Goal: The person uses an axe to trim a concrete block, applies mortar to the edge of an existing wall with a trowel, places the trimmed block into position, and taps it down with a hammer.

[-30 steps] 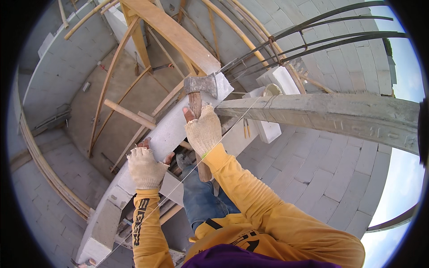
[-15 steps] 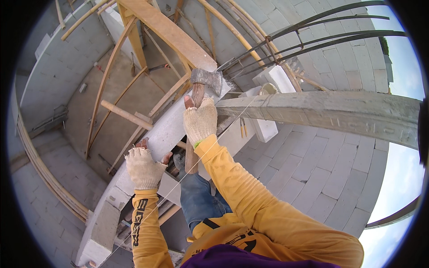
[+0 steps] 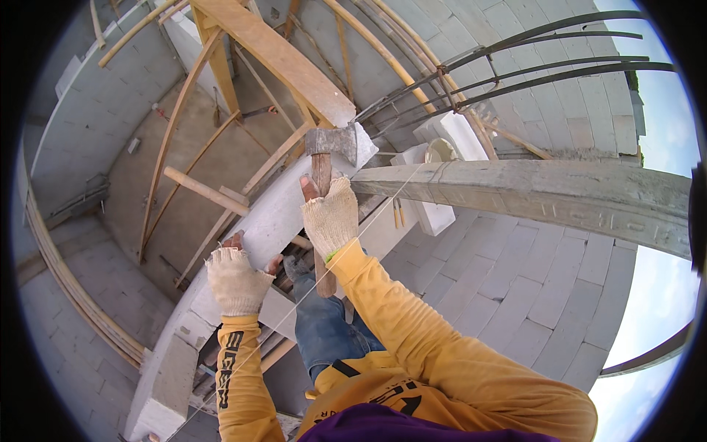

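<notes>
My right hand [image 3: 331, 216], in a cream knitted fingerless-style glove, is closed round the wooden handle of a hatchet [image 3: 322, 173]. Its grey metal head lies over the far end of a row of pale blocks [image 3: 272, 221], close to a concrete beam. The handle's lower end sticks out below my wrist, above my jeans. My left hand [image 3: 239, 281], gloved alike, rests on the same block row nearer to me, thumb and fingers spread. Its fingertips are partly hidden at the far edge. Whether the blade touches the block I cannot tell.
A concrete beam [image 3: 530, 193] runs off right, beneath several dark steel bars [image 3: 545, 74]. A taut string [image 3: 294, 300] crosses over my right forearm. Wooden boards [image 3: 276, 55] and poles stand beyond the block row, above a lower floor [image 3: 184, 177]. A pale bucket [image 3: 440, 151] sits behind the beam.
The hatchet head has come slightly nearer and left, and its handle's lower end has swung right. My right hand has tilted with it. My left hand stays on the block row.
</notes>
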The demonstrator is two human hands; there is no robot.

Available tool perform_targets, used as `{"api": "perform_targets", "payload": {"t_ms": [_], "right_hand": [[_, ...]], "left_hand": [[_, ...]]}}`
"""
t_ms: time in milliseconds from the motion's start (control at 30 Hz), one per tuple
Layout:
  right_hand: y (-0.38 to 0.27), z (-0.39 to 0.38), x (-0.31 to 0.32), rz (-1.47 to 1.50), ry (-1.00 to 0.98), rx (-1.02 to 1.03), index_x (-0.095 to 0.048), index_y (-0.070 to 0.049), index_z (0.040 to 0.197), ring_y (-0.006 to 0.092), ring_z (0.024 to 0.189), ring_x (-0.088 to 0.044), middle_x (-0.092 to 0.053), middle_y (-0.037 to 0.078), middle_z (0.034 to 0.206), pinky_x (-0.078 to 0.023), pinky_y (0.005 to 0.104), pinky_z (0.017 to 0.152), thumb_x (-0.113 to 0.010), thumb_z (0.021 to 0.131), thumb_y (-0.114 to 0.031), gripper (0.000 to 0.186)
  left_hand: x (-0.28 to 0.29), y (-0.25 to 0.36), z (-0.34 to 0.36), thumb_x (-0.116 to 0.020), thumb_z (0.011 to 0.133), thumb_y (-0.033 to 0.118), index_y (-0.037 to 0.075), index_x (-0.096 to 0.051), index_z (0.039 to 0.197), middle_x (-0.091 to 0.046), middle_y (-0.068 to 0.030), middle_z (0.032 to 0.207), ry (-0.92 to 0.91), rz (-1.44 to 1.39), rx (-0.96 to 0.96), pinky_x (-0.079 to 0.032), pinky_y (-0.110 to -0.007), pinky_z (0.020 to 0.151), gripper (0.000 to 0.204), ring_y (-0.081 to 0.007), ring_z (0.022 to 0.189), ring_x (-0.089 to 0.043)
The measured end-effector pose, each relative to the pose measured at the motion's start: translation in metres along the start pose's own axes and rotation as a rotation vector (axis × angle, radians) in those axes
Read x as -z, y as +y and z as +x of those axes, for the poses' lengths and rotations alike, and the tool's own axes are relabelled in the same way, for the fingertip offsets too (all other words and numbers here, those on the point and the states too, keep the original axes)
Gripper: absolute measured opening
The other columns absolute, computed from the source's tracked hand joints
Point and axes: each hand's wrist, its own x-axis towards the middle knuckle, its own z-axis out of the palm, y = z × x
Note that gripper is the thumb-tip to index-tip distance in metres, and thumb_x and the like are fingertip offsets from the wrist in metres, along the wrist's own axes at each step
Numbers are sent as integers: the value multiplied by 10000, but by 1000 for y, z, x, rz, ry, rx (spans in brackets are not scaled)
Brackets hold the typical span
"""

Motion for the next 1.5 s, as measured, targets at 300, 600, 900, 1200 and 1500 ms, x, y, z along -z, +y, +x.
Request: {"api": "perform_targets", "payload": {"t_ms": [300,600,900,1200,1500], "right_hand": [[4,11,-2,37,48,12,-561,56,936,385,750,-625,-597,216,769,-491,469,725,-659,980,-514,580],[-2,7,1,24,18,-50,-559,17,994,493,895,-673,-669,285,880,-517,524,764,-651,972,-468,494],[-6,-27,33,12,-96,252,-609,42,1028,390,815,-635,-617,240,902,-496,472,713,-716,962,-384,443],[100,-95,214,-512,-547,441,-696,-88,1006,359,788,-684,-682,132,901,-556,448,687,-777,748,-245,313],[147,37,227,-906,-523,333,-695,-76,1024,384,894,-691,-710,161,943,-556,471,784,-755,762,-216,304]], "left_hand": [[3,2,2,-860,689,566,-23,-607,1296,-668,-178,1204,-77,-51,35,-468,-476,997,883,-373,1119,-622],[4,1,2,-860,675,574,-19,-633,1279,-680,-179,1188,-44,-44,28,-475,-480,1000,876,-371,1104,-635],[-2,-1,1,-838,670,640,-22,-649,1266,-691,-183,1183,-27,-37,15,-480,-479,992,910,-359,1102,-645],[3,-1,-1,-827,722,615,-25,-607,1351,-677,-198,1221,-75,-8,31,-444,-493,1080,925,-372,1172,-619],[3,3,-2,-817,728,618,-4,-584,1388,-658,-213,1275,-121,25,69,-434,-497,1104,937,-378,1199,-611]]}}
